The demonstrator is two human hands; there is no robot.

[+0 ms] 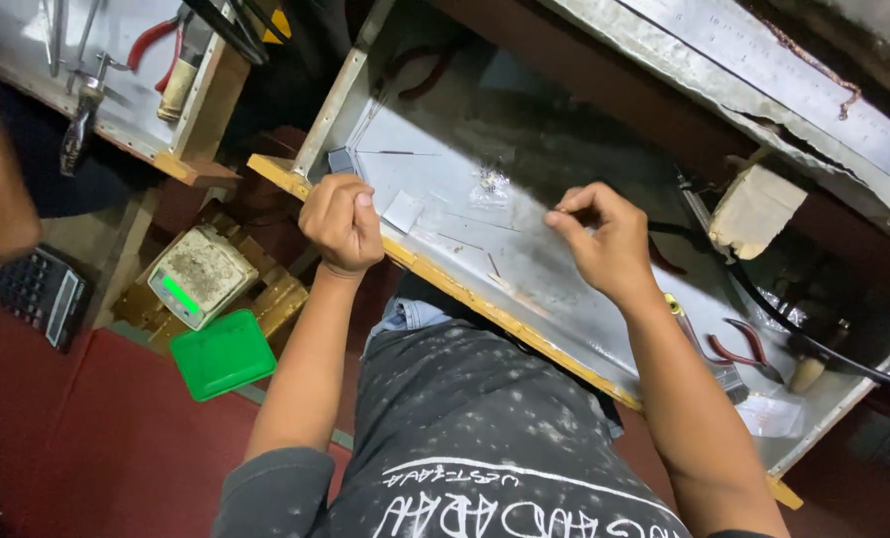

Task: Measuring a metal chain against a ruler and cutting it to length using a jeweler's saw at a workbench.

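Both hands rest over a metal-lined workbench tray (585,299) with a yellow wooden edge. Left hand (342,221) is curled into a loose fist at the near rim, beside a small white paper square (402,211). Right hand (604,239) pinches thumb and forefinger together just above the tray; whatever it grips is too small to tell. Red-handled pliers (739,349) lie further right. A green tray (224,354) sits below left.

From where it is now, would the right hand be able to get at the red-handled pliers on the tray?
Probably yes. The right hand hangs over the metal tray, and the red-handled pliers lie uncovered on the same tray beside that forearm, with nothing between them. The hand's pinched fingertips may need freeing first.
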